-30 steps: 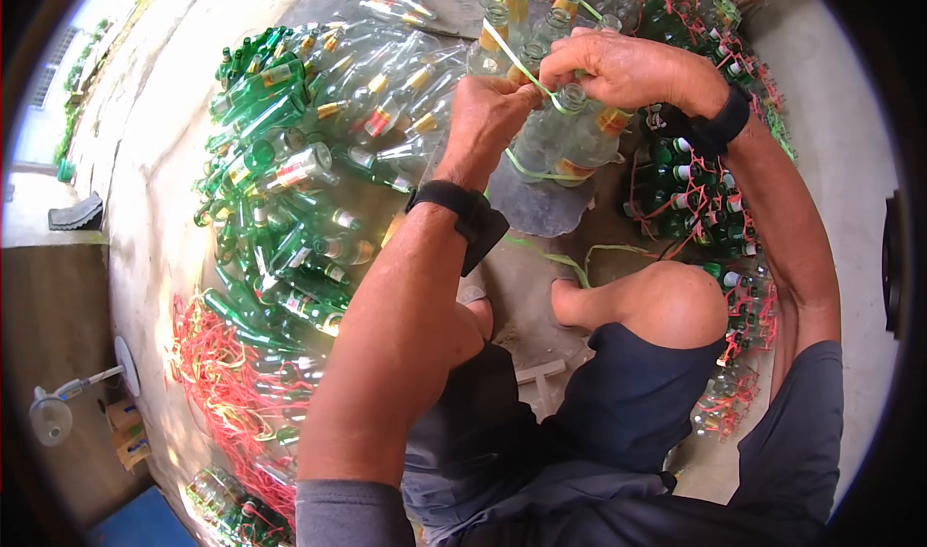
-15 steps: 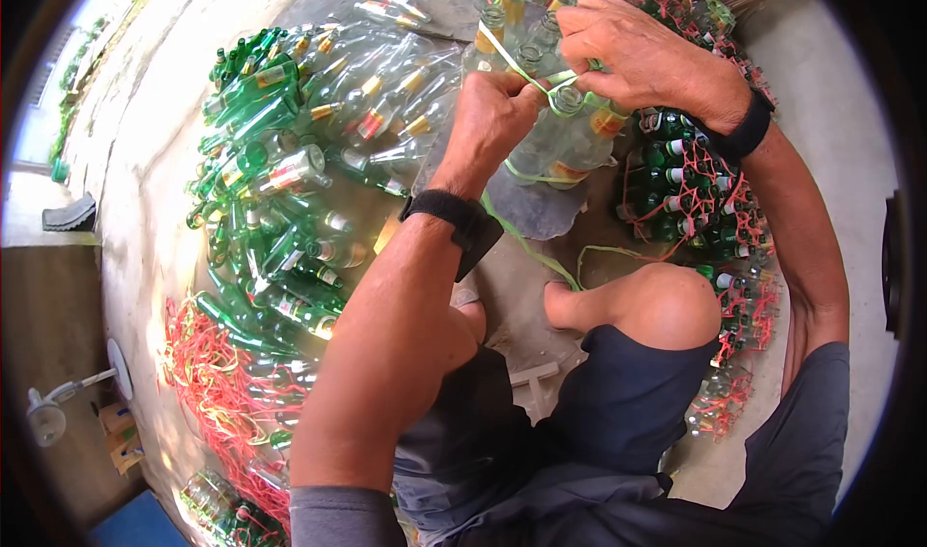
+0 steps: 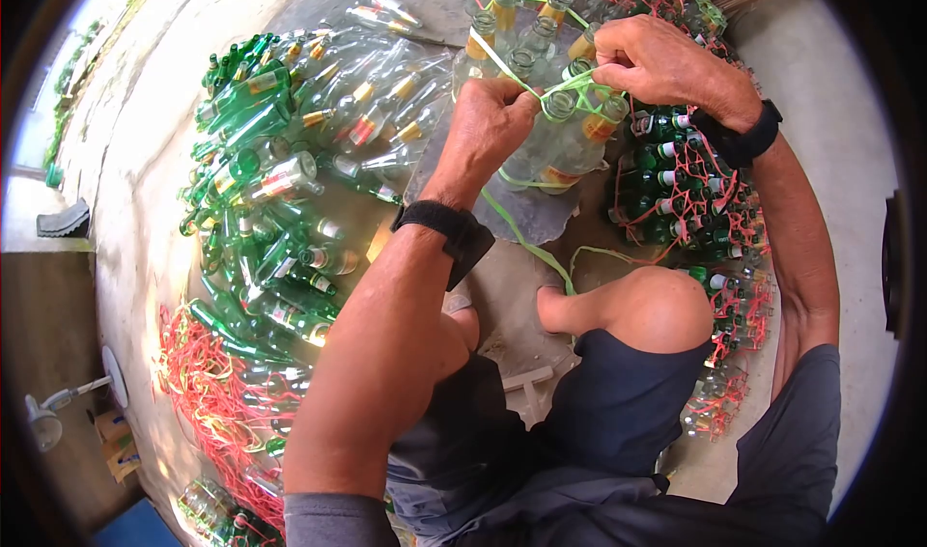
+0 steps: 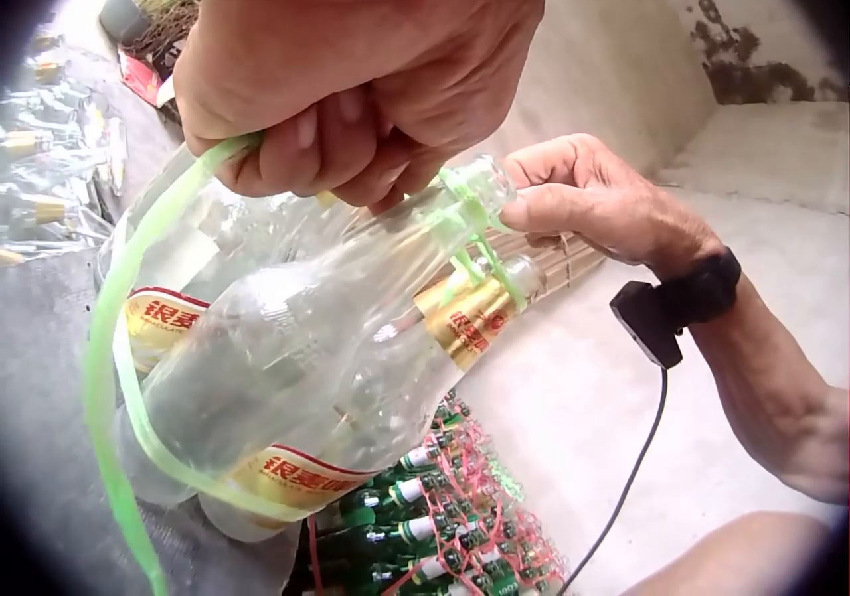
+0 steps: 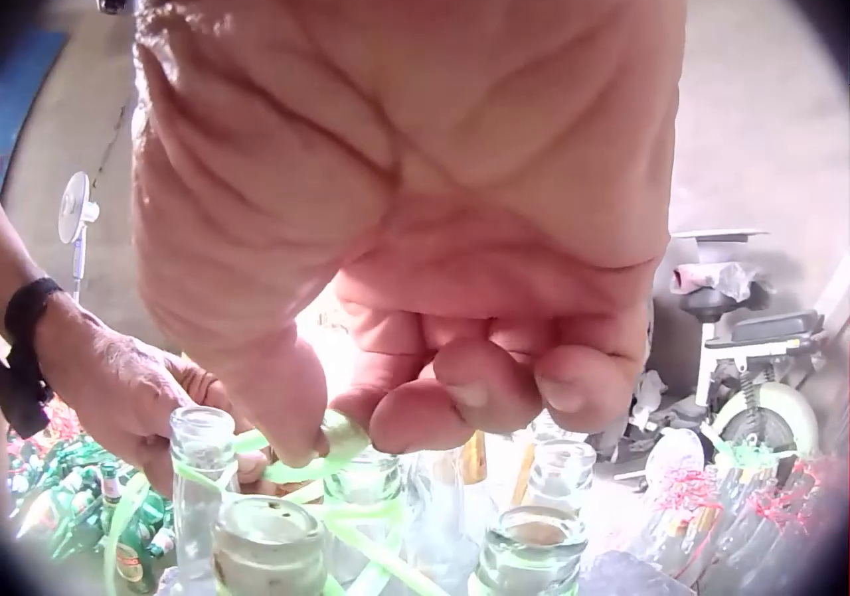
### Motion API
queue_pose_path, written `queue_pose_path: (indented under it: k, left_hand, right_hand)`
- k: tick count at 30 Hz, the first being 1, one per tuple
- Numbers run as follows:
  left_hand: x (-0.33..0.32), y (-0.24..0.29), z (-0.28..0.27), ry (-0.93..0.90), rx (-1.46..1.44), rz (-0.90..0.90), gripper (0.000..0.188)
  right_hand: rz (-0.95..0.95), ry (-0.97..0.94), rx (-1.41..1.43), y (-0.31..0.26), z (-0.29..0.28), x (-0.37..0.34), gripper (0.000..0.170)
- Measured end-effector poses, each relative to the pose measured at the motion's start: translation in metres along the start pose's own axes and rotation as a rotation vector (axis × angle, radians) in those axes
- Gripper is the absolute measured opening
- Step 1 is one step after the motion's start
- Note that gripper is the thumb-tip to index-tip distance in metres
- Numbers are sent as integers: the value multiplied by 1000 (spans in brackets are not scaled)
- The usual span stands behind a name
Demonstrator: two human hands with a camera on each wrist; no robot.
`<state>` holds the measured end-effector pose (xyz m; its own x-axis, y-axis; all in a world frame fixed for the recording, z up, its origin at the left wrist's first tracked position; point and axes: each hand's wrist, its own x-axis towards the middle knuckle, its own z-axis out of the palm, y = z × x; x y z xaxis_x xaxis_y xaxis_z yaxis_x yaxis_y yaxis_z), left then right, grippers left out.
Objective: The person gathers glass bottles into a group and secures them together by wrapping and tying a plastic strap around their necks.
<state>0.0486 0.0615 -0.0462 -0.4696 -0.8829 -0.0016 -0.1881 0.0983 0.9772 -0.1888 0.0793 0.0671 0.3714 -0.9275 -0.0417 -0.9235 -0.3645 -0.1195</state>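
Clear glass bottles [image 4: 253,357] with red and gold labels stand upright in a tight cluster on a dark grey slab [image 3: 531,221]. A pale green plastic strap [image 4: 106,357] runs round their lower bodies and between the necks. My left hand [image 3: 494,120] grips the strap beside the front bottle necks, its fingers curled in. On the other side, my right hand [image 3: 657,62] pinches a strap strand between thumb and forefinger, as the right wrist view shows. Green loops [image 4: 465,218] wrap the necks of the two front bottles between my hands.
Loose green bottles [image 3: 256,180] and clear bottles [image 3: 386,84] lie heaped on the left. Below them is a tangle of red strapping [image 3: 208,392]. Bottles tied with red strap [image 3: 676,175] line the right side. A loose strap [image 3: 541,252] trails near my foot.
My right hand has moved right, away from my left hand, drawing the green strap across the front bottle necks. My left hand stays close to the same bottles, still gripping the strap.
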Motion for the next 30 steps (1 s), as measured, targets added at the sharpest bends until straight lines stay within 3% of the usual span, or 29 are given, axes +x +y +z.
queue_pose_path:
  k: [18,25,28,30]
  left_hand:
    - [4,-6,3,-22,-96,-31,29]
    - [5,-8,4,-21,-131,-62,29]
    - [6,-8,2,-28,-109,-51,29]
    - [7,-7,2,-26,-115,-66,29]
  right_hand:
    - [14,87,242,21,22,8,31]
    - [12,83,166,26,29,19,30]
    - [29,-65,119,39,29,29,27]
    - [-123,-26,20,46,34,32,22]
